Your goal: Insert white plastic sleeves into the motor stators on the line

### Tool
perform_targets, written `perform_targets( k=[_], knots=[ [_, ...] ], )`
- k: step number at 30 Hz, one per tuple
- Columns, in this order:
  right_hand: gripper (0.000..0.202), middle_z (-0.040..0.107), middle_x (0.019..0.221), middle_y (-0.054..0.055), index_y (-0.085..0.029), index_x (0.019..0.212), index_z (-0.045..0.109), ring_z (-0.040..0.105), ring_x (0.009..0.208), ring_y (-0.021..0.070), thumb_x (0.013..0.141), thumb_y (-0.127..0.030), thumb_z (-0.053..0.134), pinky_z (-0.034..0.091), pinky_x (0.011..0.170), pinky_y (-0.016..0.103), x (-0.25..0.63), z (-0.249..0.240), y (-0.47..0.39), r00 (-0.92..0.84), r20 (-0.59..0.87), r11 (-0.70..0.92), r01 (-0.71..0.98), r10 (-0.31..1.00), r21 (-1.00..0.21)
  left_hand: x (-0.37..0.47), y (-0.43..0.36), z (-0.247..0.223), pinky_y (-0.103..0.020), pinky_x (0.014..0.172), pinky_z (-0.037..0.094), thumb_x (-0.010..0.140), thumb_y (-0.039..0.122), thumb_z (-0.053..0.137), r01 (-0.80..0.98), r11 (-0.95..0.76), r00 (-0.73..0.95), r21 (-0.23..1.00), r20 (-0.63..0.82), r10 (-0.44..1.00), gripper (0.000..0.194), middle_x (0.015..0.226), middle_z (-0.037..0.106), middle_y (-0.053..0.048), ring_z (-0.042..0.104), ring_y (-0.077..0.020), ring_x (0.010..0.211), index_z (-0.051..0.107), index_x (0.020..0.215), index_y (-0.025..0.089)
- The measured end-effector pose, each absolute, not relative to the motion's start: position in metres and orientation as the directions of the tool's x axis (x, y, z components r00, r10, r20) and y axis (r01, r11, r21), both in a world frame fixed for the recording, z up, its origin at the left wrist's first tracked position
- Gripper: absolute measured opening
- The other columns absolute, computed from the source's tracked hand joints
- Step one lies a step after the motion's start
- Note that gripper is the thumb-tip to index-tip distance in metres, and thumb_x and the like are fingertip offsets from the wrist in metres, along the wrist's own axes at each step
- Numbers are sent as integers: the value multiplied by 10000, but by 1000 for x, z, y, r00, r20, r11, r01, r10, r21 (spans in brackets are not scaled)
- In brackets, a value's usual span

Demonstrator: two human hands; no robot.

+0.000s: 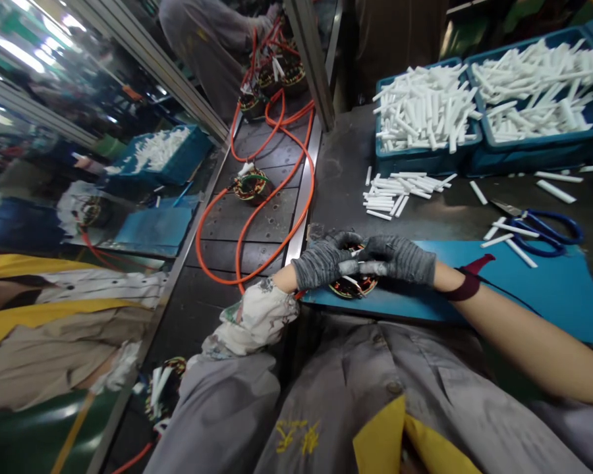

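Note:
A motor stator (pixel 354 287) with wound copper wire and white sleeve pieces lies at the front left of a blue mat (pixel 425 289). My left hand (pixel 323 261), in a grey knit glove, grips its left side with bent fingers. From the right, my right hand (pixel 400 258), gloved alike, curls over the stator's top. The fingertips of both hands meet above the winding and partly hide it. Whether they also pinch a wire or sleeve cannot be made out. An orange cable runs from beneath my left wrist.
Blue bins (pixel 425 155) of white sleeves stand at the back right. Loose white sleeves (pixel 400 191) lie before them. Blue-handled scissors (pixel 543 230) rest at the mat's right. On the conveyor (pixel 271 230) at left are another stator (pixel 252 184) and looping orange cable (pixel 309 164). A co-worker sits left.

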State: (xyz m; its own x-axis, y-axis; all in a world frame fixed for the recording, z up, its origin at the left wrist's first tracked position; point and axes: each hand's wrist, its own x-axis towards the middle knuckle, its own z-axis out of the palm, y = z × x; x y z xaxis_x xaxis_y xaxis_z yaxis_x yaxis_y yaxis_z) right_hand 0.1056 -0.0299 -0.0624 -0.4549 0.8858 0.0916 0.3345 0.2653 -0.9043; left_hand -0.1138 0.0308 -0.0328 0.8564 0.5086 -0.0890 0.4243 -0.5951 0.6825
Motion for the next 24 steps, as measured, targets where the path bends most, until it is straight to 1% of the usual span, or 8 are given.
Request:
perform_targets(
  k=[4,8,10,12,15,17,20,24],
  knots=[
    [403,714,1171,79,-210,1159,649,651,1077,260,850,-467,687,522,948,434,120,-65,-36,-416,63,106,81,907,-991,-87,27,-23,-421,1160,401,938,376,599,484,-709,867,513,-171,468,346,1505,486,-91,555,-259,1294,688,1217,193],
    [403,671,1280,74,-231,1177,623,611,1170,264,860,-472,684,475,1038,472,128,-74,-44,-322,46,68,56,946,-996,-65,29,-33,-341,1157,415,950,328,597,417,-648,870,638,-74,488,305,1441,551,-91,555,-209,1303,700,1191,172],
    [372,712,1148,73,-213,1105,628,655,1039,247,875,-504,659,524,948,442,129,-74,-52,-227,29,55,111,973,-992,-70,32,-35,-337,1152,426,959,321,574,428,-600,831,676,-33,555,273,1402,577,-102,569,-210,1287,728,1106,150],
    [358,732,1014,67,-203,1038,641,676,909,228,893,-530,628,549,848,397,128,-68,-64,-168,31,70,230,985,-971,-88,35,-31,-376,1163,418,968,347,547,467,-574,768,673,13,640,353,1430,556,-125,545,-238,1321,681,1219,139],
    [381,746,948,72,-206,1038,691,692,846,218,930,-551,570,542,786,354,120,-53,-82,-221,104,196,451,970,-870,-128,33,-19,-423,1156,418,939,454,585,445,-567,743,693,68,666,660,1499,502,-139,502,-269,1371,415,1511,171],
    [440,752,932,90,-199,1050,725,700,844,238,912,-591,581,536,776,359,108,-44,-88,-295,156,309,599,943,-739,-153,27,-16,-437,1130,436,864,535,675,411,-590,771,695,80,632,799,1465,536,-141,546,-282,1322,388,1527,192],
    [484,761,976,123,-182,1105,743,705,903,277,913,-594,578,536,812,393,85,-40,-84,-384,207,433,724,900,-538,-173,18,-24,-495,1183,348,773,568,759,398,-702,849,591,54,526,831,1405,586,-145,559,-302,1299,490,1468,200],
    [420,737,1172,138,-155,1242,688,683,1066,266,1015,-426,460,524,923,398,61,-44,-69,-355,286,453,767,890,-455,-170,9,-50,-534,1263,117,792,563,727,410,-840,890,355,42,453,838,1464,553,-139,467,-315,1402,459,1502,208]
  ],
)
